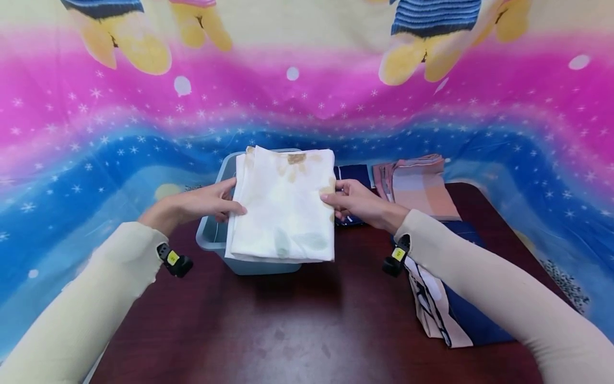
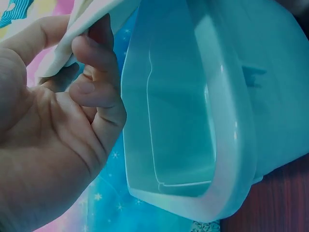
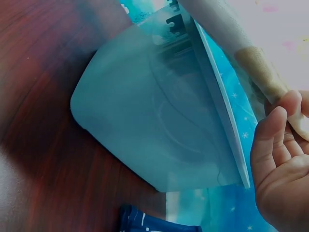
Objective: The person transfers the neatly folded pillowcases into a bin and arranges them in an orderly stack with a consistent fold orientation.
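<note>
A folded white cloth (image 1: 283, 208) with tan and pale green leaf prints is held up by both hands in the head view. My left hand (image 1: 206, 202) pinches its left edge, thumb on the front. At the right edge, my right hand (image 1: 357, 202) grips it the same way. Behind and below the cloth stands a blue-grey plastic bin (image 1: 261, 268), partly covered by it. The left wrist view looks into the bin (image 2: 231, 125), where its bare inner wall and floor show. In the right wrist view, fingers (image 3: 270, 128) curl at the cloth's folded edge, above the bin's rim.
Right of the bin lies a folded navy cloth (image 1: 355, 173), beside a folded pink and peach cloth (image 1: 422, 186). Nearer, a navy and beige cloth (image 1: 479, 320) lies partly under the right forearm. A patterned curtain (image 1: 307, 106) hangs behind the dark wooden table (image 1: 288, 330).
</note>
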Action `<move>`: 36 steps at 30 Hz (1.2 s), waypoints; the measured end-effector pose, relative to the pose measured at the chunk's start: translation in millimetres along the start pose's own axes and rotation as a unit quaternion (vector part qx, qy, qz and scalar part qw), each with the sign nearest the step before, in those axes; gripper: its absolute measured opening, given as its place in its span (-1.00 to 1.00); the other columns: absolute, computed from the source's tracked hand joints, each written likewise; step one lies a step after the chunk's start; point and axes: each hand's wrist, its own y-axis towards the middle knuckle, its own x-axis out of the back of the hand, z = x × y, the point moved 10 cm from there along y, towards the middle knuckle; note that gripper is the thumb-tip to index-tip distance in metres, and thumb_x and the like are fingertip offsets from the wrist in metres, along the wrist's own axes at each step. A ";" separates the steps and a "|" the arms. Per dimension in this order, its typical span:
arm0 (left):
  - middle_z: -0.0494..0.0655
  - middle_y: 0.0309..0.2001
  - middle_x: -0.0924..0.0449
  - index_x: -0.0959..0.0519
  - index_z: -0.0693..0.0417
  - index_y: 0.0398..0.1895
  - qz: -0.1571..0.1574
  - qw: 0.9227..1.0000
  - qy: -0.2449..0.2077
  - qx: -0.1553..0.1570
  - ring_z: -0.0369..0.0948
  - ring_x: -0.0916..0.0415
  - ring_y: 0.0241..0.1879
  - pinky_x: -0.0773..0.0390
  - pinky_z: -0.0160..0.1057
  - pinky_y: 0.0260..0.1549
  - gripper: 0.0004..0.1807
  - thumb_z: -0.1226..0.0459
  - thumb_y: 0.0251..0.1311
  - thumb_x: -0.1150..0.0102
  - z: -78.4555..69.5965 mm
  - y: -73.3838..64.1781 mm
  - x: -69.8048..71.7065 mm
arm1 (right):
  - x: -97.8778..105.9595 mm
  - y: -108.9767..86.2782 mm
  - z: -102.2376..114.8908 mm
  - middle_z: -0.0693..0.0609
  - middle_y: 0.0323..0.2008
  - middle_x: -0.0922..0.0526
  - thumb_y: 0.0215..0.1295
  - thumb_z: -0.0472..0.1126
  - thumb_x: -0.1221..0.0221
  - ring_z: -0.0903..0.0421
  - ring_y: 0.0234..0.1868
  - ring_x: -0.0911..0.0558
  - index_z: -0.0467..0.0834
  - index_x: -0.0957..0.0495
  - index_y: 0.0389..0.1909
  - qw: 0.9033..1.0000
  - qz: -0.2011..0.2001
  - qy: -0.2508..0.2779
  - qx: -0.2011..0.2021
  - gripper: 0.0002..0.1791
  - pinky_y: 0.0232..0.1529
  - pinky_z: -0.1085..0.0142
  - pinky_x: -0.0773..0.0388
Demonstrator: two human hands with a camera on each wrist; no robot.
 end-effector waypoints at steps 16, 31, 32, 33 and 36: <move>0.00 -0.09 -0.61 0.25 -0.21 0.61 0.006 1.000 -0.012 0.008 -0.21 -0.43 -0.41 -0.48 -0.22 -0.26 -0.09 0.16 0.43 -0.13 7.7 -1.3 24.1 | -7.7 23.3 17.3 0.04 -0.37 -0.68 0.56 -0.12 -0.06 0.17 -0.51 -0.47 -0.20 -0.39 0.33 1.000 -0.011 -0.003 -0.012 -0.57 -0.38 0.35 -0.48; -0.12 -0.56 -0.22 0.30 -0.34 0.63 -0.021 0.999 -0.005 0.048 -0.19 -0.12 -0.58 -0.33 -0.25 -0.47 -0.07 0.12 0.45 -0.10 18.6 -1.8 54.7 | -14.2 51.2 25.7 0.02 -0.45 -0.58 0.54 -0.07 -0.09 0.09 -0.40 -0.50 -0.12 -0.36 0.38 0.999 -0.032 -0.011 -0.019 -0.52 -0.34 0.34 -0.52; -0.12 -0.57 -0.20 0.32 -0.35 0.63 -0.022 0.998 -0.004 0.052 -0.19 -0.12 -0.57 -0.34 -0.25 -0.45 -0.06 0.12 0.46 -0.10 19.9 -1.9 56.7 | -15.4 52.6 26.1 0.02 -0.44 -0.59 0.54 -0.07 -0.09 0.09 -0.40 -0.51 -0.11 -0.36 0.39 0.999 -0.030 -0.010 -0.019 -0.51 -0.35 0.34 -0.52; -0.13 -0.58 -0.18 0.34 -0.36 0.63 -0.023 0.998 -0.002 0.056 -0.19 -0.13 -0.56 -0.34 -0.24 -0.44 -0.05 0.11 0.46 -0.10 21.1 -2.0 58.7 | -16.4 54.0 26.2 0.01 -0.44 -0.60 0.53 -0.08 -0.10 0.09 -0.40 -0.52 -0.11 -0.36 0.39 0.999 -0.027 -0.007 -0.020 -0.51 -0.35 0.34 -0.52; -0.14 -0.60 -0.13 0.38 -0.37 0.64 -0.022 0.998 0.004 0.063 -0.19 -0.14 -0.55 -0.34 -0.23 -0.41 -0.03 0.10 0.46 -0.09 23.7 -1.6 63.5 | -19.0 57.3 26.5 0.01 -0.44 -0.62 0.53 -0.09 -0.10 0.11 -0.39 -0.56 -0.09 -0.35 0.40 1.000 -0.014 -0.004 -0.027 -0.51 -0.36 0.35 -0.54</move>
